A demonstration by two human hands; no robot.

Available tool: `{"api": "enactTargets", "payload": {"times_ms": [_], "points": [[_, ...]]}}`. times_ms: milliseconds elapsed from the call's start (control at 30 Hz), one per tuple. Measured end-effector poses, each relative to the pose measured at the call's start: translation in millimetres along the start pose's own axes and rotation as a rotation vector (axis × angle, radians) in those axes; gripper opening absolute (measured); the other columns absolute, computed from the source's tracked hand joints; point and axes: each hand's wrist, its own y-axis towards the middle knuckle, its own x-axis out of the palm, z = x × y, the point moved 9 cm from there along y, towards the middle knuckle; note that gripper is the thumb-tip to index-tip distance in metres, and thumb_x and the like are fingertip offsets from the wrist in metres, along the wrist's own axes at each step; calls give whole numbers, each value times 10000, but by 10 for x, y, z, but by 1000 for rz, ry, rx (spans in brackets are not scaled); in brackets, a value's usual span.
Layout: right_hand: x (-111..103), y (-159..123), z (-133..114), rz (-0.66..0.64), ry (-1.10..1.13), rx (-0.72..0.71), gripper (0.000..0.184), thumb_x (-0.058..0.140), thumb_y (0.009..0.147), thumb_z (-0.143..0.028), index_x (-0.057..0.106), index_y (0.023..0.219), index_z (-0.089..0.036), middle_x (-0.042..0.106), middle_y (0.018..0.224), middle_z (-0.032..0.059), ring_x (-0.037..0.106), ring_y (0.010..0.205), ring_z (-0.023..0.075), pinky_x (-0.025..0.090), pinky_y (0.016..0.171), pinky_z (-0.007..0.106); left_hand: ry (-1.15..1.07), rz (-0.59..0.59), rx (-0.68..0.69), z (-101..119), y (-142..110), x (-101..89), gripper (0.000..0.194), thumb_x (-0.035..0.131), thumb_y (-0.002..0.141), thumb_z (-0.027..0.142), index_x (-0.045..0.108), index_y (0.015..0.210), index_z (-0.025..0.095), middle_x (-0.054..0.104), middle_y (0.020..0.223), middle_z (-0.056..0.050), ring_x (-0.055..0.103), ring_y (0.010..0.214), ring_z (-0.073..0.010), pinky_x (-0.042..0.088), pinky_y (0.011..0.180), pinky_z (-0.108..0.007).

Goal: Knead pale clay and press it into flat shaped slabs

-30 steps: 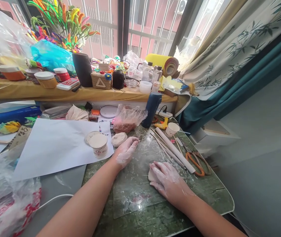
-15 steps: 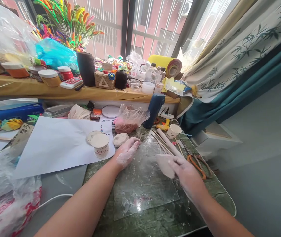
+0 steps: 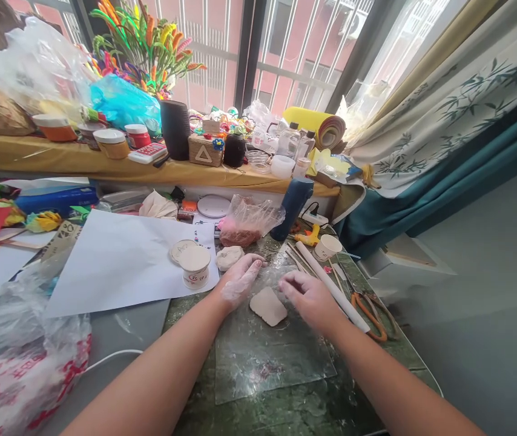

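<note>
On clear sheet [image 3: 281, 357], seemingly working pale slab [image 3: 268, 306] flat; resting left hand [image 3: 241, 278] near slab, fingers extended together; holding right hand [image 3: 302, 295] just beside slab, fingers loosely curled, gripping nothing visible; probably calling for open palm over slab next.

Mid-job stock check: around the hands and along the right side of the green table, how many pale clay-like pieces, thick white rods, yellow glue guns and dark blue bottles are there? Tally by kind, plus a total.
Pale clay-like pieces: 2 (flat slab by the right hand, lump by the left hand)
Thick white rod: 1
Yellow glue gun: 1
Dark blue bottle: 1
Total: 5
</note>
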Motion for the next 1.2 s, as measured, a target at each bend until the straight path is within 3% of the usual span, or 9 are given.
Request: {"api": "enactTargets", "payload": {"times_ms": [67, 167, 300, 467, 600, 767, 1000, 1200], "points": [[72, 31, -32, -28, 364, 46, 498, 529, 909, -603, 544, 585, -226, 541, 518, -8, 473, 485, 140, 423, 526, 288, 6, -3, 7, 3, 1, 1, 412, 386, 987, 519, 644, 1106, 221, 726, 1156, -62, 634, 1100, -243, 464, 1013, -402], [314, 44, -61, -74, 718, 64, 620, 517, 898, -629, 379, 436, -240, 334, 367, -57, 287, 359, 93, 288, 421, 255, 1, 5, 11, -13, 7, -1, 416, 393, 983, 526, 641, 1106, 215, 727, 1143, -65, 634, 1083, -242, 468, 1010, -408], [761, 76, 60, -215, 719, 200, 578, 642, 828, -556, 420, 407, -227, 335, 329, -66, 223, 306, 64, 185, 375, 243, -22, 4, 37, -13, 19, 7, 410, 412, 977, 525, 633, 1104, 204, 723, 1135, -74, 638, 1102, -251, 470, 1021, -413], [744, 324, 101, -78, 803, 253, 524, 592, 810, -505, 368, 417, -239, 288, 321, -85, 199, 295, 61, 162, 353, 222, -45, 45, 44, -52, 29, -38, 458, 379, 985, 556, 633, 1121, 200, 711, 1151, -96, 628, 1133, -262, 450, 1062, -436], [857, 439, 105, -138, 765, 271, 484, 617, 787, -442, 398, 412, -229, 317, 317, -80, 204, 276, 55, 129, 341, 218, -210, 95, 21, -202, 63, -44, 590, 387, 941, 684, 616, 1181, 196, 676, 1240, -138, 603, 1211, -292, 430, 1094, -477], [998, 420, 91, -202, 760, 243, 496, 613, 802, -426, 403, 399, -226, 315, 308, -76, 216, 279, 55, 162, 342, 218, -518, 101, -25, -360, 157, 48, 746, 407, 831, 821, 606, 1113, 159, 716, 1155, -193, 641, 1167, -335, 443, 1058, -520], [1045, 310, -20, -272, 805, 177, 533, 661, 777, -479, 415, 383, -216, 313, 312, -75, 218, 283, 51, 166, 357, 221, -637, 105, -80, -393, 152, 74, 752, 500, 778, 843, 625, 1051, 154, 736, 1126, -195, 645, 1165, -354, 394, 1096, -545], [762, 240, -138, -232, 871, 113, 532, 648, 812, -470, 382, 422, -227, 284, 357, -81, 191, 336, 62, 164, 374, 233, -621, 128, -34, -388, 128, 42, 600, 549, 861, 716, 685, 1032, 158, 749, 1083, -162, 641, 1178, -333, 356, 1139, -517]]}}
